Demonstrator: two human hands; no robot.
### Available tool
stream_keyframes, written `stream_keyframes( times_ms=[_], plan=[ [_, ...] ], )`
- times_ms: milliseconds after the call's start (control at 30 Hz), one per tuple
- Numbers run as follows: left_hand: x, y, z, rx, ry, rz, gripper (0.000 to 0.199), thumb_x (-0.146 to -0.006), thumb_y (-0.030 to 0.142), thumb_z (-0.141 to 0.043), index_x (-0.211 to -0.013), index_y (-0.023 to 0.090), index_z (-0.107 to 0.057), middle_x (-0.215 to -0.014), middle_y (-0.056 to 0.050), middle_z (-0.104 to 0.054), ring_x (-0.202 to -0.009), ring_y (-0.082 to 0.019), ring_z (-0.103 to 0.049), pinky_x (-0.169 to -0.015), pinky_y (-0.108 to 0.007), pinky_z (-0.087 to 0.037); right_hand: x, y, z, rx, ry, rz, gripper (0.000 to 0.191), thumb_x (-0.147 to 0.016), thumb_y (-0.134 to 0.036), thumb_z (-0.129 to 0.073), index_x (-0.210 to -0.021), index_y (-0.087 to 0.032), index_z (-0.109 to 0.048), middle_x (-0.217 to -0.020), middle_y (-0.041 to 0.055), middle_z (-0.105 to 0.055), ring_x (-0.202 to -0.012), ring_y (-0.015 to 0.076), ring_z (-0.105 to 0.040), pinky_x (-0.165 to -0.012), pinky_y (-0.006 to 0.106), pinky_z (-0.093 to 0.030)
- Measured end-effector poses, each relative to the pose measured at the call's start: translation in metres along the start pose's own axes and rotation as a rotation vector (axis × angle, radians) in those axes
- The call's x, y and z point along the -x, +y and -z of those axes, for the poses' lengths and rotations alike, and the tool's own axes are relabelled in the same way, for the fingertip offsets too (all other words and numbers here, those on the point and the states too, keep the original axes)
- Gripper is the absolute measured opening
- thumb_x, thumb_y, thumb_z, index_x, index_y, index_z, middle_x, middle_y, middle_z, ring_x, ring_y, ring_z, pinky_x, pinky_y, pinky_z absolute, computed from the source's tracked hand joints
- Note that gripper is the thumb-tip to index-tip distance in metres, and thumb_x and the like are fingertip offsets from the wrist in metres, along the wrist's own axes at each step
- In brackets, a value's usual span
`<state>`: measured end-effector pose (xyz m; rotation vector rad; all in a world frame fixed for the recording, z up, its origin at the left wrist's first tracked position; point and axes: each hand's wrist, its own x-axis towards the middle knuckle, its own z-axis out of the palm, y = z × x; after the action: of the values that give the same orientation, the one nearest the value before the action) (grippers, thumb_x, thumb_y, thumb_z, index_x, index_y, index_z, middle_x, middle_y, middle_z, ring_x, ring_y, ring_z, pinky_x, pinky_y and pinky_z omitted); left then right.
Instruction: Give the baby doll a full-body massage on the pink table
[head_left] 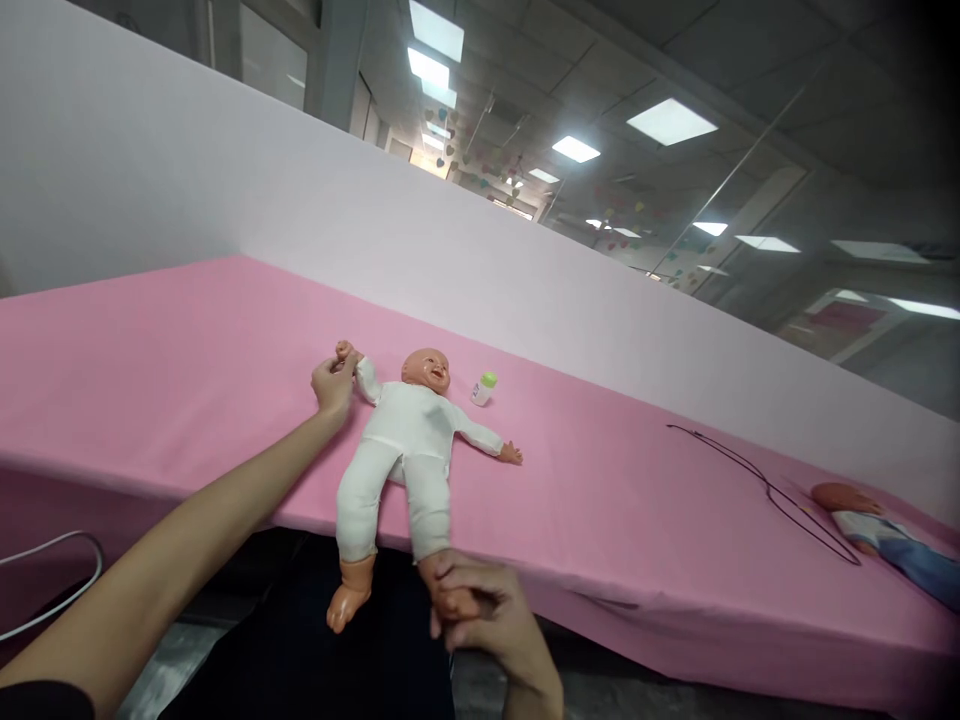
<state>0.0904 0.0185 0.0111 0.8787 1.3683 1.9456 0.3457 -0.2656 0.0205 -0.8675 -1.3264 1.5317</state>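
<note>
While the white-suited doll [409, 420] lay face up on the pink table cover [600, 510], its torso supported and its feet out past the front edge, both hands were on its limbs. The left hand [334, 388] was nearly closed, finger and thumb pinching the doll at one wrist; the right hand [491, 605] was curled round one foot, too blurred to tell how tightly. The likeliest trouble seemed a slide: with the feet overhanging, a firm pull there could have dragged the body off the edge, perhaps rucking the cloth too. Uneven tension between the two holds might have twisted the trunk or strained a joint. The green-capped bottle [484, 389], just beside the head and near the free, outstretched arm, risked a knock if the body swung round.
</note>
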Motion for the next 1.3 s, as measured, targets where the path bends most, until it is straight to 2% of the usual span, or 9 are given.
stream_keyframes(
  times_ms=[100,367,467,600,767,900,1067,1167,1300],
  plan=[
    [0.003,0.004,0.0,-0.026,0.023,-0.068,0.027,-0.082,0.045,-0.073,-0.078,0.019,-0.071,-0.079,-0.004,-0.073,-0.071,-0.019,-0.066,-0.067,-0.029,-0.049,0.002,0.009,-0.011,0.014,-0.056,-0.069,0.037,-0.06,-0.027,-0.099,-0.094,-0.025,-0.085,-0.112,0.0064,-0.072,-0.074,0.0177,-0.071,-0.063,0.028,-0.06],
    [0.043,0.016,0.003,-0.271,-0.569,-0.681,0.027,-0.088,0.042,-0.072,-0.106,0.023,-0.079,-0.097,-0.007,-0.078,-0.083,-0.022,-0.07,-0.073,-0.031,-0.049,-0.096,-0.042,-0.017,0.217,0.281,0.166,0.039,-0.078,-0.041,-0.087,-0.109,-0.019,-0.081,-0.087,0.0053,-0.074,-0.066,0.017,-0.068,-0.066,0.033,-0.062],
    [0.043,0.014,0.006,-0.374,-0.682,-0.736,0.025,-0.087,0.041,-0.073,-0.104,0.024,-0.08,-0.094,-0.007,-0.079,-0.082,-0.023,-0.069,-0.076,-0.033,-0.049,-0.123,-0.041,-0.015,0.218,0.316,0.188,0.038,-0.077,-0.041,-0.087,-0.107,-0.019,-0.081,-0.086,0.0032,-0.071,-0.068,0.0152,-0.066,-0.064,0.028,-0.059],
    [0.034,0.014,0.003,-0.177,-0.537,-0.504,0.027,-0.084,0.044,-0.075,-0.101,0.023,-0.08,-0.099,-0.007,-0.079,-0.086,-0.023,-0.071,-0.078,-0.032,-0.053,-0.094,-0.033,-0.015,0.187,0.33,0.178,0.041,-0.078,-0.04,-0.087,-0.113,-0.02,-0.08,-0.089,0.0052,-0.073,-0.069,0.0169,-0.067,-0.064,0.029,-0.059],
    [0.005,0.001,-0.002,0.071,-0.015,-0.007,0.028,-0.08,0.046,-0.073,-0.077,0.018,-0.07,-0.076,-0.003,-0.071,-0.071,-0.018,-0.065,-0.065,-0.028,-0.051,-0.009,-0.004,-0.015,0.094,0.117,0.006,0.039,-0.067,-0.034,-0.095,-0.103,-0.025,-0.083,-0.116,0.0098,-0.074,-0.064,0.0182,-0.07,-0.049,0.027,-0.055],
    [0.0,-0.001,-0.001,0.075,0.053,0.031,0.029,-0.081,0.047,-0.072,-0.073,0.019,-0.068,-0.072,-0.002,-0.068,-0.069,-0.018,-0.064,-0.065,-0.028,-0.05,0.007,-0.002,-0.017,0.046,0.128,0.015,0.04,-0.069,-0.038,-0.094,-0.105,-0.025,-0.083,-0.122,0.0113,-0.072,-0.064,0.0186,-0.071,-0.046,0.026,-0.055],
    [0.028,0.015,0.002,-0.095,-0.387,-0.416,0.032,-0.085,0.047,-0.073,-0.103,0.021,-0.078,-0.1,-0.008,-0.078,-0.087,-0.024,-0.071,-0.078,-0.032,-0.053,-0.064,-0.044,-0.023,0.187,0.303,0.139,0.047,-0.081,-0.042,-0.086,-0.12,-0.019,-0.078,-0.084,0.0065,-0.076,-0.065,0.019,-0.069,-0.066,0.036,-0.064],
    [0.04,0.018,0.006,-0.336,-0.696,-0.674,0.028,-0.086,0.046,-0.073,-0.104,0.025,-0.081,-0.096,-0.008,-0.078,-0.084,-0.024,-0.069,-0.078,-0.032,-0.049,-0.112,-0.052,-0.021,0.203,0.344,0.169,0.048,-0.074,-0.045,-0.09,-0.112,-0.017,-0.08,-0.086,0.0038,-0.073,-0.066,0.0166,-0.067,-0.068,0.034,-0.063],
    [0.04,0.014,0.005,-0.329,-0.67,-0.664,0.028,-0.087,0.044,-0.073,-0.105,0.024,-0.08,-0.093,-0.007,-0.078,-0.081,-0.023,-0.068,-0.076,-0.032,-0.048,-0.105,-0.044,-0.02,0.146,0.387,0.2,0.047,-0.079,-0.044,-0.087,-0.116,-0.018,-0.078,-0.085,0.0038,-0.073,-0.064,0.0147,-0.066,-0.066,0.03,-0.061]
  ],
)
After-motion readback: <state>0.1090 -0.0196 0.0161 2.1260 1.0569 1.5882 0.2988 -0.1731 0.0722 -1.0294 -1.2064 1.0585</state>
